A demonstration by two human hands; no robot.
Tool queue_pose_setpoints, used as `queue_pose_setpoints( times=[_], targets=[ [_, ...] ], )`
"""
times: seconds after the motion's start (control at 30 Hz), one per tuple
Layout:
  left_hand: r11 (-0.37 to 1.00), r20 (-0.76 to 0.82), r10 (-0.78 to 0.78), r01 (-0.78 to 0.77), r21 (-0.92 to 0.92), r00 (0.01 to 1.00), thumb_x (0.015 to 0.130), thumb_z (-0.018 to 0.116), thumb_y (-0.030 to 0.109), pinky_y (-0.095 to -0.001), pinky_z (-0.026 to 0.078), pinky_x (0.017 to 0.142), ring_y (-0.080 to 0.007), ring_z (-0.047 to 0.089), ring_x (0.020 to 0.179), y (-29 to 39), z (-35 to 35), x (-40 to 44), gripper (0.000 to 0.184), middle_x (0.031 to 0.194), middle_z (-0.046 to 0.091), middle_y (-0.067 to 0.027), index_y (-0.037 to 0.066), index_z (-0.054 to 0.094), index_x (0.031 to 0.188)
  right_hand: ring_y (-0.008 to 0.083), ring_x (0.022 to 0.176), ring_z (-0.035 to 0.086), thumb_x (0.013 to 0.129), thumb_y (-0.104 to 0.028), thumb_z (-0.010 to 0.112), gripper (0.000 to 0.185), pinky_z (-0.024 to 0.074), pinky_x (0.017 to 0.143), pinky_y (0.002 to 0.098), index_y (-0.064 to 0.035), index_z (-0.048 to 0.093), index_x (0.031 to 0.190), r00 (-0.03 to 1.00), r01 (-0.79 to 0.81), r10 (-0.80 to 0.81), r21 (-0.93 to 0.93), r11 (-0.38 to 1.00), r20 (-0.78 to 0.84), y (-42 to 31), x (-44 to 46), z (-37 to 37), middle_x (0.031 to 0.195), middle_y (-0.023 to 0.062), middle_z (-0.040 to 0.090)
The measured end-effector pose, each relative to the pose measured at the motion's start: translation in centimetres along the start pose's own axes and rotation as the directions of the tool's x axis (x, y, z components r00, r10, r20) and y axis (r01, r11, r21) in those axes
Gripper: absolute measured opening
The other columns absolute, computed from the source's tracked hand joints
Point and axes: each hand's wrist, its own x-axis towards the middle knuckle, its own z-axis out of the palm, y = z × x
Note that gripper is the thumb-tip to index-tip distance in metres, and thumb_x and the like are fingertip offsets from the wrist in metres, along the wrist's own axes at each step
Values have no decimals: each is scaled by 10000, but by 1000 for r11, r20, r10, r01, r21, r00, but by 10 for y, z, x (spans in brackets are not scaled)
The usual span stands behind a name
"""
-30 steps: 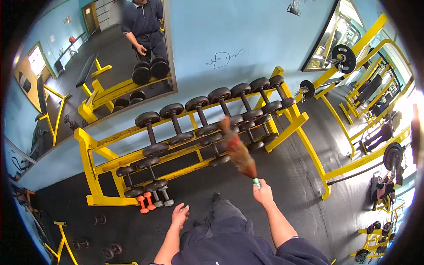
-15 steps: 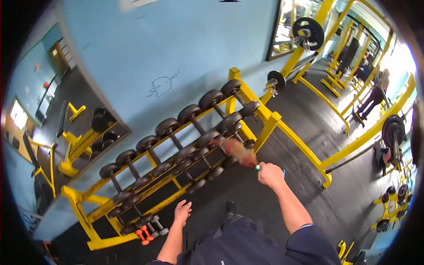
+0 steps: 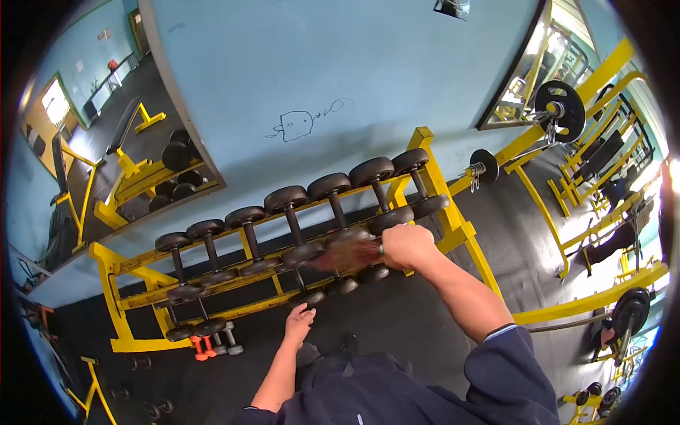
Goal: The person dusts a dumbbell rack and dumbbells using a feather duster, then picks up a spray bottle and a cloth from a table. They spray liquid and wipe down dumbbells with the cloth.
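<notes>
My right hand (image 3: 409, 248) is closed around the green handle of a feather duster (image 3: 347, 255). Its reddish-brown head is smeared by motion and lies over the near ends of the black dumbbells (image 3: 286, 197) on the upper tier. These dumbbells rest in a row on a yellow dumbbell rack (image 3: 115, 312), with more on the tier below. My left hand (image 3: 299, 324) hangs in front of the lower tier, fingers apart and holding nothing.
Small orange dumbbells (image 3: 202, 347) and grey dumbbells (image 3: 231, 338) stand at the rack's lower left. A mirror (image 3: 170, 92) leans on the blue wall. To the right are a plate-loaded yellow frame (image 3: 588, 304) and weight plates (image 3: 559, 111). Dumbbells (image 3: 160, 409) lie on the floor.
My right hand has moved left and up with the duster, whose head has swept left along the dumbbells. The view has turned, so the rack appears more level. My left hand stays empty.
</notes>
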Motion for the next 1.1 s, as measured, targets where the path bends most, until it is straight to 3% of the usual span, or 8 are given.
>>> queue_pose_setpoints(
  times=[0.27,0.4,0.5,0.63,0.73,0.83,0.93,1.1],
  targets=[
    [996,40,82,-81,-24,996,839,694,239,-334,476,845,-206,599,987,2,-20,39,584,1154,613,-133,48,459,1339,317,846,687,758,-182,578,204,547,732,420,-66,721,846,928,-369,372,122,921,-5,10,8,28,911,155,700],
    [960,153,220,-241,143,964,828,705,240,-323,470,881,-220,598,1017,29,-19,49,571,1176,598,-153,26,483,1309,321,912,671,737,-174,611,242,541,768,425,-52,705,924,843,-538,502,255,804,195,-9,-9,45,965,167,690],
    [916,259,250,-315,249,933,825,708,234,-317,472,884,-210,597,1005,46,-14,61,559,1172,594,-146,20,494,1295,324,902,672,750,-184,589,239,543,745,424,-55,705,916,793,-609,581,275,744,184,6,-13,73,957,159,692],
    [859,434,213,-379,344,875,820,713,214,-305,481,861,-183,596,965,76,10,59,531,1134,604,-131,19,512,1271,308,893,677,743,-165,602,218,541,723,407,-78,721,903,800,-595,575,358,719,174,13,-16,52,943,166,694],
    [822,554,215,-455,342,804,817,714,210,-303,487,842,-169,595,937,68,38,73,512,1125,609,-124,18,528,1253,307,947,670,739,-159,614,271,539,782,397,-84,717,978,691,-718,654,397,572,307,25,-18,37,1011,149,690],
    [752,656,139,-510,418,742,810,720,224,-298,492,826,-161,604,917,82,67,60,509,1132,610,-122,46,542,1252,309,964,667,735,-148,617,300,537,802,398,-79,709,1012,642,-740,720,459,491,263,60,-10,63,1030,143,688],
    [682,688,108,-557,474,718,812,719,230,-294,495,816,-150,607,897,98,94,63,516,1153,603,-121,44,538,1257,322,958,665,750,-146,608,285,536,796,405,-49,700,1002,670,-695,715,505,512,197,85,-13,80,1023,152,686],
    [735,605,209,-532,421,768,820,712,222,-297,493,820,-155,608,909,124,128,87,512,1169,598,-127,33,531,1261,379,940,641,812,-233,580,275,511,823,459,-16,686,944,555,-715,790,635,293,260,135,-36,151,985,220,664]
  ],
)
